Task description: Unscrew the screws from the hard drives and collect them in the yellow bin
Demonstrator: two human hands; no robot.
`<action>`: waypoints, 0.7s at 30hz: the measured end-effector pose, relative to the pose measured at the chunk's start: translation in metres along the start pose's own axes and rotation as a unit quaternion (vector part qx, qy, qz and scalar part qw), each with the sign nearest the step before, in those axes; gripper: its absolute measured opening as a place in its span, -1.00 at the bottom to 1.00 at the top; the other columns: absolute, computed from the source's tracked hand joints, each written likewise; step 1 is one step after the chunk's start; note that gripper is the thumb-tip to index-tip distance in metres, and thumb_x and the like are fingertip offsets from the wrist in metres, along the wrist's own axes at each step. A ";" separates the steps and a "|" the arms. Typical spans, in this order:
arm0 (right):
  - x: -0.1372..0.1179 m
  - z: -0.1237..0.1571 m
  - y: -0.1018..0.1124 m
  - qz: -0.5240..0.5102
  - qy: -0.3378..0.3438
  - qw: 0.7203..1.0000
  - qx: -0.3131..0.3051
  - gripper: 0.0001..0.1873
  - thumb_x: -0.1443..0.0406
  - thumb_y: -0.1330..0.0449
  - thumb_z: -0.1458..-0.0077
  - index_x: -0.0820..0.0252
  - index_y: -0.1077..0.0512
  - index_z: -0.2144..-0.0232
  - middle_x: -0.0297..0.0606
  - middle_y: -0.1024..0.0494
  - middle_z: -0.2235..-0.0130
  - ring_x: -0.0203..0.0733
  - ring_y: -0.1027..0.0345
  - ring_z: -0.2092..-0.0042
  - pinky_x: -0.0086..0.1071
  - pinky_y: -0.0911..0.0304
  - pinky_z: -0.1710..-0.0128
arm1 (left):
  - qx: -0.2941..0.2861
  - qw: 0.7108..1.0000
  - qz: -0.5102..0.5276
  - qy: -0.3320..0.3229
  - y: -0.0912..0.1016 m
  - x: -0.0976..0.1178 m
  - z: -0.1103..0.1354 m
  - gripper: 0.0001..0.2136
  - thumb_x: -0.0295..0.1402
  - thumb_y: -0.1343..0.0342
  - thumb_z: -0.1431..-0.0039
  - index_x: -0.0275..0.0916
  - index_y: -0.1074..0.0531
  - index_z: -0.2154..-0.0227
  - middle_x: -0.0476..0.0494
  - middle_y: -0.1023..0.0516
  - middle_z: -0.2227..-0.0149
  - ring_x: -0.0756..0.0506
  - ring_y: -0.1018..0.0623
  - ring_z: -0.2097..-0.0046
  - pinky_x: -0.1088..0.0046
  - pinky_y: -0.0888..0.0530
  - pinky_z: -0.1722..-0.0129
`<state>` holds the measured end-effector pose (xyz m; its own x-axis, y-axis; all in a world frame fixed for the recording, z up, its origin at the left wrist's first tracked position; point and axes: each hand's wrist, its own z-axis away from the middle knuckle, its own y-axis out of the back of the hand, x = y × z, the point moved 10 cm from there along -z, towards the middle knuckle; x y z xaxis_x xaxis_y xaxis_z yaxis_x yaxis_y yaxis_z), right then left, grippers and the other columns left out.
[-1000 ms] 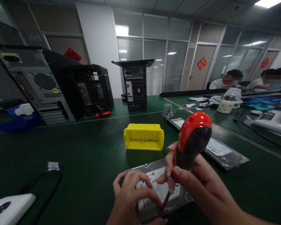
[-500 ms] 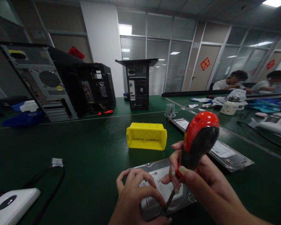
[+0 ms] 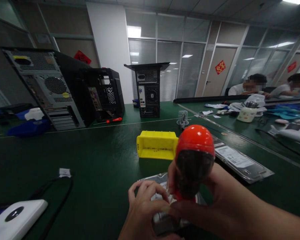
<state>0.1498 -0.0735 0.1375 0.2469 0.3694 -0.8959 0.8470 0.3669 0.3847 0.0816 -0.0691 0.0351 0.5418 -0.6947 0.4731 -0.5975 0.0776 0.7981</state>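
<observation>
A red and black screwdriver stands almost end-on to me, its rounded handle wrapped by my right hand. Its shaft and tip are hidden behind the handle and fingers. Below it a silver hard drive with a white label lies on the green table, mostly covered by both hands. My left hand is curled over the drive's left side, holding it, with thumb and fingertips close to where the screwdriver points. A yellow bin with small dark bits inside sits just beyond the drive.
Another hard drive lies to the right, near a clear plastic cup. Computer cases stand at the back, with a red screwdriver by one. A white device and a black cable are at left. Two people sit far right.
My right hand and the screwdriver have moved left, and the handle has swung more upright over the drive. My left hand keeps its hold, nearly unmoved.
</observation>
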 end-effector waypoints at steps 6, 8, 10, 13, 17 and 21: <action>-0.001 0.004 0.005 0.022 -0.019 0.999 -0.043 -0.74 0.33 -0.25 -0.04 0.06 -0.32 0.20 -0.40 -0.43 0.26 -0.35 -0.34 0.28 -0.53 -0.30 0.34 | 0.019 0.999 -0.010 0.031 0.006 0.003 0.002 -0.68 -0.11 -0.43 0.33 0.11 -0.58 0.39 0.00 -0.54 0.21 -0.25 -0.48 0.11 -0.01 -0.22 -0.04; -0.002 0.009 0.003 -0.051 -0.029 0.994 -0.087 -0.75 0.26 -0.17 -0.15 -0.01 -0.29 0.10 -0.40 -0.42 0.17 -0.35 -0.34 0.17 -0.52 -0.32 0.22 | 0.007 0.999 -0.009 0.033 0.003 0.002 0.002 -0.70 -0.12 -0.43 0.33 0.10 -0.58 0.41 0.00 -0.54 0.21 -0.25 -0.48 0.10 0.01 -0.22 -0.04; -0.004 0.010 0.008 -0.112 -0.033 0.990 -0.084 -0.76 0.21 -0.06 -0.24 -0.02 -0.26 0.03 -0.39 -0.42 0.13 -0.37 -0.32 0.10 -0.51 -0.30 0.12 | -0.010 1.000 -0.001 0.025 0.000 0.003 0.001 -0.73 -0.10 -0.41 0.30 0.06 -0.58 0.44 -0.01 -0.54 0.23 -0.24 -0.48 0.11 0.04 -0.22 -0.04; -0.004 0.007 0.012 -0.186 -0.025 0.980 -0.073 -0.76 0.25 -0.04 -0.27 0.02 -0.27 0.02 -0.40 -0.44 0.11 -0.42 -0.32 0.05 -0.55 -0.26 0.04 | -0.009 0.999 0.003 0.040 0.005 0.003 0.001 -0.77 -0.13 -0.40 0.25 0.06 -0.58 0.43 -0.01 -0.53 0.19 -0.25 -0.46 0.06 0.04 -0.17 -0.06; -0.005 0.003 0.008 -0.250 0.019 0.964 -0.086 -0.80 0.37 -0.13 -0.20 0.06 -0.34 0.12 -0.46 -0.47 0.19 -0.51 -0.36 0.16 -0.62 -0.29 0.14 | 0.016 0.999 0.001 0.052 0.018 0.010 0.002 -0.80 -0.14 -0.38 0.20 0.05 -0.57 0.43 0.00 -0.54 0.22 -0.24 -0.46 0.07 0.04 -0.20 -0.05; -0.001 0.006 0.007 -0.238 0.025 0.967 -0.084 -0.70 0.51 -0.25 -0.02 0.11 -0.40 0.21 -0.48 -0.48 0.26 -0.50 -0.37 0.23 -0.64 -0.29 0.22 | 0.029 0.999 0.010 0.039 0.021 0.015 0.000 -0.90 -0.15 -0.28 0.06 0.03 -0.57 0.45 0.04 -0.54 0.31 -0.16 -0.51 0.16 0.17 -0.33 0.01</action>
<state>0.1583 -0.0760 0.1395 -0.1781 0.1635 -0.9703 0.7700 0.6372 -0.0339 0.0767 -0.0783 0.0591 0.5731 -0.6350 0.5181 -0.6406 0.0472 0.7664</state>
